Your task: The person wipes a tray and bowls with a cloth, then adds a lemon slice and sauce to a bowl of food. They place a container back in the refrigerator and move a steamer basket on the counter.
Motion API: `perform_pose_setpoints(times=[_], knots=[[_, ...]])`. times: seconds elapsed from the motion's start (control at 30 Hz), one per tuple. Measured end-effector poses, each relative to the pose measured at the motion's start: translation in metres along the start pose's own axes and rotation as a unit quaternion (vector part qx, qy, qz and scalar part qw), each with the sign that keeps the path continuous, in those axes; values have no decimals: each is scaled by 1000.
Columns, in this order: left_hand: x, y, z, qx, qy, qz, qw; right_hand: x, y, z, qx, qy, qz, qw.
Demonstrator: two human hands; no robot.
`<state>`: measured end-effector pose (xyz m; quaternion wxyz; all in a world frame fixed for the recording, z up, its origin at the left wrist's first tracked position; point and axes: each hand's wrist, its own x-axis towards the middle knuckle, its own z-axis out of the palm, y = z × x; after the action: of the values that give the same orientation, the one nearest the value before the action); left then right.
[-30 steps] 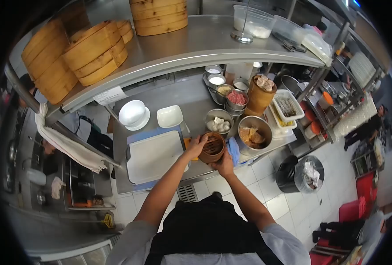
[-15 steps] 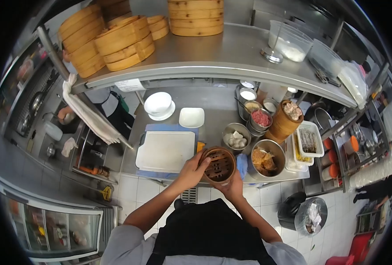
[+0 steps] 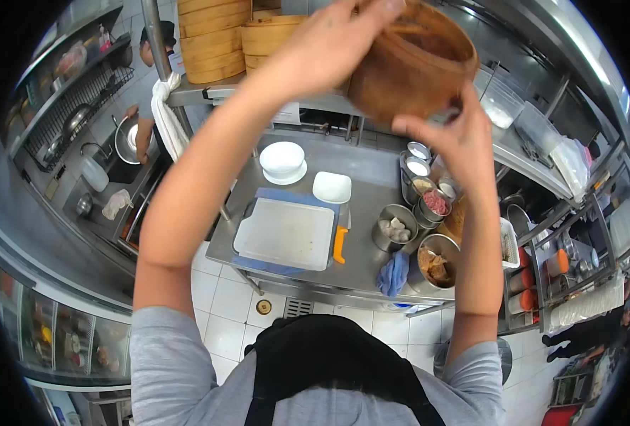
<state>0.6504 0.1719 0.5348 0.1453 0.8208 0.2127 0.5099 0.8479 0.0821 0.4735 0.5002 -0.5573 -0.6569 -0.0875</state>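
Note:
Raised high before me is a small brown bamboo steamer (image 3: 411,79), tilted, its round rim turned up. My left hand (image 3: 336,44) grips it at the upper left, fingers at the rim. Lower down on the right, my right hand (image 3: 457,142) holds its side, thumb beneath and fingers partly hidden behind. Below them on the steel table lie a white cutting board (image 3: 286,234) on a blue cloth and an orange-handled knife (image 3: 340,245).
Larger bamboo steamers (image 3: 212,39) stand on the overhead shelf (image 3: 531,157). White bowls (image 3: 283,157), a square white dish (image 3: 332,187), a pot of pale pieces (image 3: 395,228), minced meat (image 3: 435,202) and a blue rag (image 3: 393,274) occupy the table. At left, a person (image 3: 144,106) handles a metal bowl.
Both hands have lifted the small bamboo steamer from above the table's front edge up to shelf height, tilting it. The view has shifted, and the person at left shows more.

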Motion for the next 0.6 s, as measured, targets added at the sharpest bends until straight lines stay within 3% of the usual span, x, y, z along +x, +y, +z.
perform_pose_setpoints(times=[0.1,0.17,0.2,0.23,0.27,0.37,0.43,0.5,0.6], knots=[[29,-5,-11,-9,-49,-29,998,47,21,17,-4,-10,-42,999],[62,-68,10,-39,-54,-61,996,64,36,31,17,-13,-68,997],[73,-89,16,-69,-60,-96,991,70,41,36,19,-64,-23,998],[69,-83,11,-16,-96,-115,989,75,47,43,20,-115,21,993],[63,-77,8,37,-87,-116,989,78,55,51,105,-138,26,985],[47,-57,-3,150,-99,-119,976,75,57,57,196,-131,75,969],[34,-54,-10,208,-126,-123,962,75,63,59,123,-134,75,980],[20,-58,-17,285,-38,49,957,75,68,61,100,-124,58,985],[4,-37,-59,201,-19,93,975,72,61,64,79,-89,53,992]])
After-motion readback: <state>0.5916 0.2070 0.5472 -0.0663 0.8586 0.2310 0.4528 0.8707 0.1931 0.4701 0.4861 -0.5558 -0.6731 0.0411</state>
